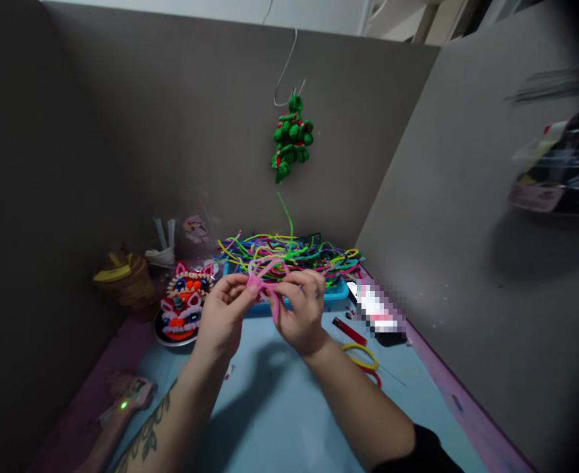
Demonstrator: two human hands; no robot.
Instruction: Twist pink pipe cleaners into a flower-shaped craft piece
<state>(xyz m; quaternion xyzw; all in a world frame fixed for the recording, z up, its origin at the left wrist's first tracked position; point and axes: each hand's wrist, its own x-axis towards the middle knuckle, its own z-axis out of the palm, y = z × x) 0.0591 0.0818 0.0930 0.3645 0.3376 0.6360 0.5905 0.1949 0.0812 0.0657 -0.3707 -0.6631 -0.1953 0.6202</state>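
At the centre of the frame, the left hand (225, 307) and the right hand (302, 305) each pinched a looped figure of fuzzy pink pipe cleaner (257, 283), above a pale blue surface (255, 424). Just beyond, a bright blue plastic tray (337, 291) carried a heap of multicoloured fuzzy pipe cleaners (314, 253). Yellow-and-red loop handles (375, 362) lay at lower right, and a knobbly green-and-red ornament (293, 133) hung at upper centre.
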